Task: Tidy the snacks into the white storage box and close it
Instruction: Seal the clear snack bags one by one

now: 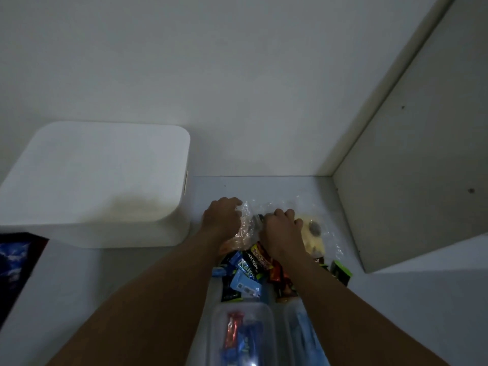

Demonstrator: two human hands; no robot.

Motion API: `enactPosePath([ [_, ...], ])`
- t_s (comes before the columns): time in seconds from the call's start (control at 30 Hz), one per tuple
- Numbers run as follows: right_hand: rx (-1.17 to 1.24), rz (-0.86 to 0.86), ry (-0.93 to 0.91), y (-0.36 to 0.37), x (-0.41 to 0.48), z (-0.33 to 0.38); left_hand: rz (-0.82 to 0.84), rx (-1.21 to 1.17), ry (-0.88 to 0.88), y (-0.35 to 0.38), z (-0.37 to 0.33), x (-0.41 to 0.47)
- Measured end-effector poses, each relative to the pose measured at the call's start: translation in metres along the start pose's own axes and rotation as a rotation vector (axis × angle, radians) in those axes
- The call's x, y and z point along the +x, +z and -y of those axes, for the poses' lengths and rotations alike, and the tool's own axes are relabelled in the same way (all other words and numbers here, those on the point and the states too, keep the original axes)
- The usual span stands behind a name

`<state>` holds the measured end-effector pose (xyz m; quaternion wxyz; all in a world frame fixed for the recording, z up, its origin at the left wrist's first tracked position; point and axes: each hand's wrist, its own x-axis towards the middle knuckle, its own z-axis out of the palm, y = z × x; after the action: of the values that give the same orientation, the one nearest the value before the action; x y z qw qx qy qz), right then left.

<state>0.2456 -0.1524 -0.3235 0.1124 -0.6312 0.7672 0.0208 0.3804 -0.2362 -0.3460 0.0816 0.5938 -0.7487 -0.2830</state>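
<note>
Both arms outstretched; left hand [223, 215], right hand [281, 231] gripping clear bag [246, 229].

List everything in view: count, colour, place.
box: one, white, lid on, left on the shelf
left bag: one, clear, orange contents, right of the box
right bag: one, clear, pale yellow round contents, right of the left bag
bars: several, black, red, orange, piled nearer than the bags
blue packets: several, blue, left of the pile
green packet: one, green and black, right end of the pile
tubs: two, clear, snacks inside, bottom edge
dark object: one, dark blue, red edge, far left, unclear what
shelf: one, white, under everything
left hand: grips the left bag
right hand: fingers curled on the right bag
</note>
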Motion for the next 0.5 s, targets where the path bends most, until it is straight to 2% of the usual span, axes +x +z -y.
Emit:
enactPosePath([
  [0.13,0.196,-0.002,-0.011,-0.019,-0.004,0.003,-0.031,-0.171,-0.048,-0.018,-0.007,-0.011],
  [0.27,0.438,0.018,0.052,-0.055,-0.009,0.004,-0.066,-0.3,-0.071,-0.05,-0.027,-0.027],
  [0.5,0.712,-0.145,0.053,-0.149,-0.023,-0.003,-0.132,-0.524,-0.052,-0.126,-0.08,-0.054],
])
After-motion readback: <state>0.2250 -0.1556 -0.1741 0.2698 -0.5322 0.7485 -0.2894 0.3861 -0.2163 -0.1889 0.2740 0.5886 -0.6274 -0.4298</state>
